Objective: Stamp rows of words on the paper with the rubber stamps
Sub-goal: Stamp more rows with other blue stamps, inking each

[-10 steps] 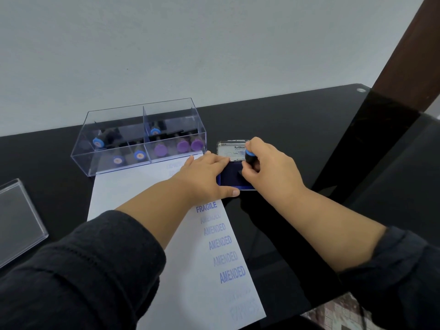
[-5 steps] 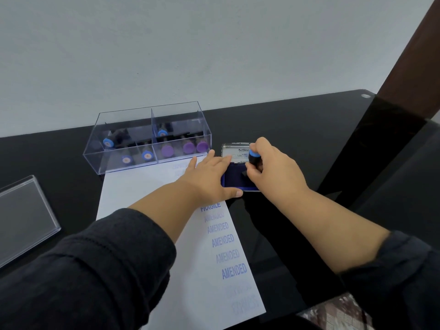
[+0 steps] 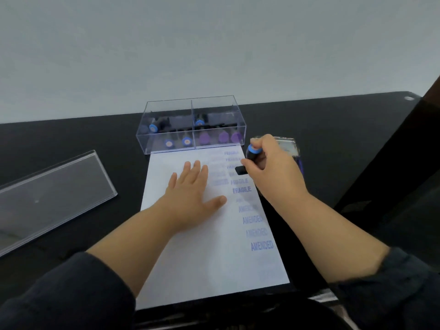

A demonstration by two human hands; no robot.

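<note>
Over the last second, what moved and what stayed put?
The right hand carried the blue-topped stamp off the ink pad and over the paper. The left hand let go of the pad and now lies flat on the paper. The stamp box looks unchanged.

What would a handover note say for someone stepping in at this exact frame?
Left hand: flat and open on the paper, pinning it.
Right hand: grip shut on a blue-capped rubber stamp, base at the right-hand column of FRAGILE prints; contact cannot be told.
Ink pad sits behind the right hand; spare stamps are in the clear box at the paper's top.
Done: FRAGILE rows, AMENDED rows below, fainter prints to their left.
Left: most of the sheet is blank.
</note>
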